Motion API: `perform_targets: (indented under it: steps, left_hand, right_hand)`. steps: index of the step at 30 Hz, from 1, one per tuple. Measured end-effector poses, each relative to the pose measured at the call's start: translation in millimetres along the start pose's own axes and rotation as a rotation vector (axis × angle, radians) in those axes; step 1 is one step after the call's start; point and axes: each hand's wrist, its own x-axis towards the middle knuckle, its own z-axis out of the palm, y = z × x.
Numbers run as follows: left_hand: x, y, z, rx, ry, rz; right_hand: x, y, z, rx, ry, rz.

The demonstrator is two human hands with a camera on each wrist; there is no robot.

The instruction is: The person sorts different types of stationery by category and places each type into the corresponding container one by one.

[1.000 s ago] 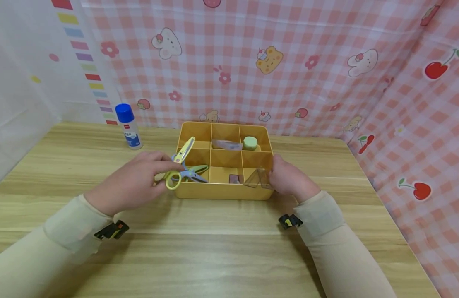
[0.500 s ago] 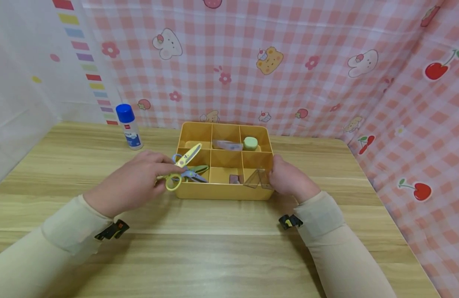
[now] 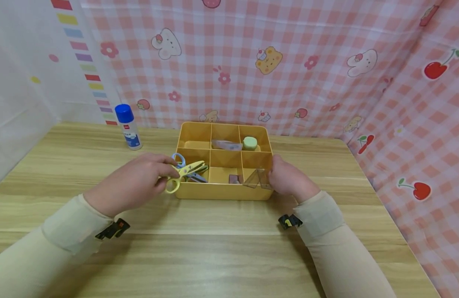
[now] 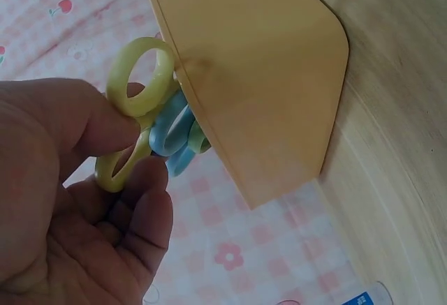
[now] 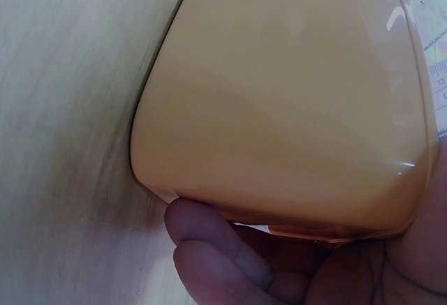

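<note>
At the box's left end, my left hand (image 3: 130,182) pinches a pair of yellow scissors (image 3: 192,168) between thumb and fingers, near the handle loops. Its blades lie low over the front left compartment of a yellow compartment box (image 3: 225,192). Blue scissors (image 3: 197,178) and green-bladed scissors (image 3: 204,168) are in that same compartment; in the left wrist view a blue handle loop (image 4: 171,130) leans out over the rim. My right hand (image 3: 289,176) grips the box's right end, with curled fingers (image 5: 216,256) along its wall in the right wrist view.
Clear rulers (image 3: 257,179) stick up at the front right of the box. A small purplish piece (image 3: 234,179) lies in the front middle compartment. Behind sit a pale translucent item (image 3: 227,145) and a green rounded block (image 3: 250,143). A blue-capped bottle (image 3: 129,128) stands left on the wooden table (image 3: 222,256).
The yellow scissors have tipped down from an upright slant to nearly level over the front left compartment. My left hand moved only slightly; the right hand and box stay put.
</note>
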Motion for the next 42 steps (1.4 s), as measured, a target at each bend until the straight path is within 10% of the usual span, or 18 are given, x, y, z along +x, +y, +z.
perform_targets:
  steps: [6, 26, 42]
  left_hand:
    - [0.6, -1.1, 4.8, 0.032, 0.029, 0.043]
    - [7.3, -2.6, 22.0, -0.064, -0.164, -0.151]
    - [7.1, -11.7, 24.1, -0.116, -0.112, -0.134]
  right_hand:
    - [0.0, 0, 1, -0.007, 0.005, -0.005]
    - [-0.7, -1, -1, -0.006, 0.003, -0.016]
    - [-1.0, -1, 1, 0.02, 0.01, -0.001]
